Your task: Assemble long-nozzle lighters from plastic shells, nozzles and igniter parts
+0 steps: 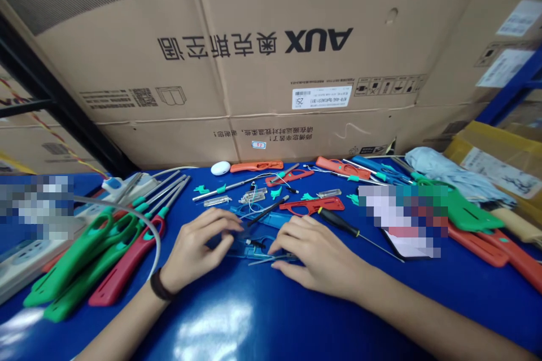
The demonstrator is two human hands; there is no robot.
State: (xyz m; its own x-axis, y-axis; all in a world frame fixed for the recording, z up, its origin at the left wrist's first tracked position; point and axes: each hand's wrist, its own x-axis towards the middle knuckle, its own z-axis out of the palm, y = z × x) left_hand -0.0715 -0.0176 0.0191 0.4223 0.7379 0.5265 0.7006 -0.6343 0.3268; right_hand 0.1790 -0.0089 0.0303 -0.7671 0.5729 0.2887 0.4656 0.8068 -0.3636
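My left hand point(203, 245) hovers at the left end of a blue lighter casing half point(241, 249), its thumb and curled fingers apart. My right hand point(309, 248) grips the casing's right end, thumb below and fingers above. A small black part with a thin wire point(256, 243) sits in the casing between my hands. Along the near edge lies a thin grey metal strip point(260, 262), reaching toward my right thumb. Behind my fingertips are another blue casing half point(271, 219) and a dark thin rod point(267, 210). My right palm covers part of the casing.
Green and red stick lighters point(91, 256) lie left beside a power strip point(25, 265). Red casing halves point(313, 205), clear fuel tanks point(254, 196) and metal tubes are strewn behind. A screwdriver point(339, 221) and more lighters point(474, 208) lie right. A large cardboard box point(254, 79) stands behind.
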